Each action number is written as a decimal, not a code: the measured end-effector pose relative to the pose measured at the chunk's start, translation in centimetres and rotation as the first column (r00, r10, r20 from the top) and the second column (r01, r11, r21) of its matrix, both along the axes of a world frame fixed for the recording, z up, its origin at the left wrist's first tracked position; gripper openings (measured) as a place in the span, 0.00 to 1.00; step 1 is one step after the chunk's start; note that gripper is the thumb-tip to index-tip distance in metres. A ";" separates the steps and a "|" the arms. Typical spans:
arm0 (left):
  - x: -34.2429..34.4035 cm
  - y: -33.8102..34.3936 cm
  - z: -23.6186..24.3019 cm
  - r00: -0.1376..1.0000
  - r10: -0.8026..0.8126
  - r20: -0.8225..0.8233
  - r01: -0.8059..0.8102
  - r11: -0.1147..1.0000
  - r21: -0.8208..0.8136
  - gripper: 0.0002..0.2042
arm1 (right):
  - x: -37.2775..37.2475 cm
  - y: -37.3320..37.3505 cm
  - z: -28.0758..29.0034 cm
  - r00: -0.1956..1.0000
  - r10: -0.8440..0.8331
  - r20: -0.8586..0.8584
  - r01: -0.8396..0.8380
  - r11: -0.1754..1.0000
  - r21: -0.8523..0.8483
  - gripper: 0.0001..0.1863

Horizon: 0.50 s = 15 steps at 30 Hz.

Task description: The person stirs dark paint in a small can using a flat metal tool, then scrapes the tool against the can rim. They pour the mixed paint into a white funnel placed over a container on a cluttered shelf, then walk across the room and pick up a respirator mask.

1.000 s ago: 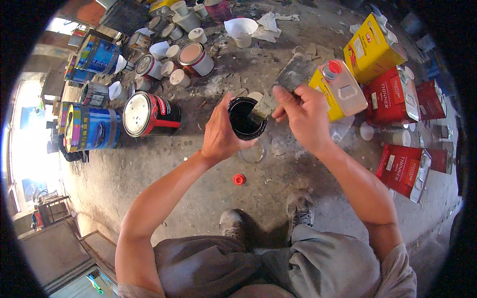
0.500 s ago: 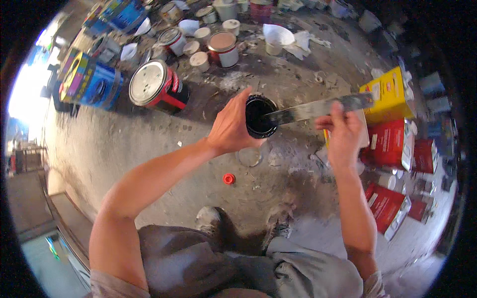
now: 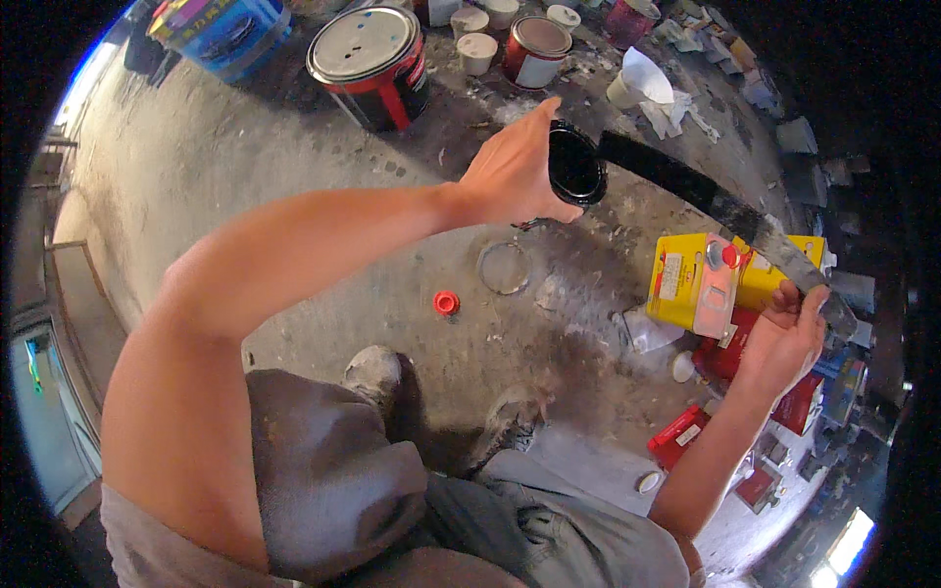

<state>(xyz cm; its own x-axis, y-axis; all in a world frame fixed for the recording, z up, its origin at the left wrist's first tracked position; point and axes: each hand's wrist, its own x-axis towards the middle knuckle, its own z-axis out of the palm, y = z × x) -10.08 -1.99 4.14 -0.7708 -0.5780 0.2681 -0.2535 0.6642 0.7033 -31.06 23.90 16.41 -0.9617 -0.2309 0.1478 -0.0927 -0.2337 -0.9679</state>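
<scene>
Two hands busy above the concrete floor, well in from its left edge. On the left, left hand clasping the black-rimmed pot: fingers spread round the left wall, thumb along the near side. Mouth of the pot toward the viewer, all black inside, level too dark to read. Over to the right hand: fingers and thumb pinching the flat stirring strip near its bare end, black coating along the other half. Coated tip right beside the pot's rim; touching or not, impossible to tell.

Now the handling: strip probably light and fairly stiff, black stretch likely slippery, so best gripped by that bare end. Pot probably easy to lift, contents liable to slop, rim likely slick; best cupped round the outer wall, below the rim.

Down on the floor, red cap toward the near edge, ahead of the shoes. Yellow rectangular tin toward the right edge; red-and-black paint can up by the far-left corner.
</scene>
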 end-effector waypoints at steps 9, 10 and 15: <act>0.1 -0.2 0.0 1.000 0.011 -0.007 -0.011 0.999 -0.050 0.59 | -0.7 0.8 1.1 0.996 0.011 -0.086 -0.014 1.000 -0.024 0.15; 0.1 -0.2 0.1 1.000 -0.004 -0.008 0.003 1.000 -0.031 0.59 | -0.8 0.9 1.1 0.996 0.023 -0.090 -0.024 1.000 -0.013 0.14; 0.2 0.1 0.5 0.996 -0.043 0.081 0.040 0.998 0.040 0.59 | -0.5 0.9 1.2 0.998 -0.010 -0.057 0.008 1.000 -0.024 0.14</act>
<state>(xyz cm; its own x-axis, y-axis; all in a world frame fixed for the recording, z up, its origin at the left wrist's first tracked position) -9.90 -1.87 4.69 -0.8128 -0.5536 0.1816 -0.2835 0.6481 0.7068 -31.58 24.79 17.62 -0.9536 -0.2180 0.2078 -0.1498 -0.2553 -0.9552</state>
